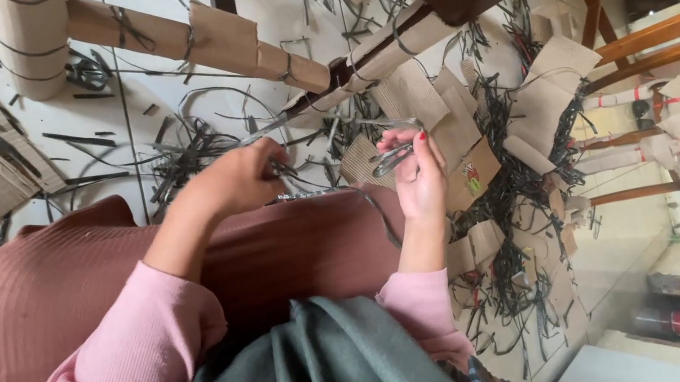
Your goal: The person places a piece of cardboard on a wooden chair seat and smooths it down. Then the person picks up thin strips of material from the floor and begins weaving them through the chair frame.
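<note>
The left hand (234, 180) pinches one end of a thin dark strip (340, 189) over the person's lap, while the right hand (419, 174) grips small metal scissors (394, 157) beside it, above the littered floor (163, 110).

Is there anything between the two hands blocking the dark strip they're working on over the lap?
Nothing visible does. The left hand and the right hand each pinch an end of the thin dark strip, and only open space over the knee lies between them. The cardboard scraps lie beyond, on the floor.
</note>
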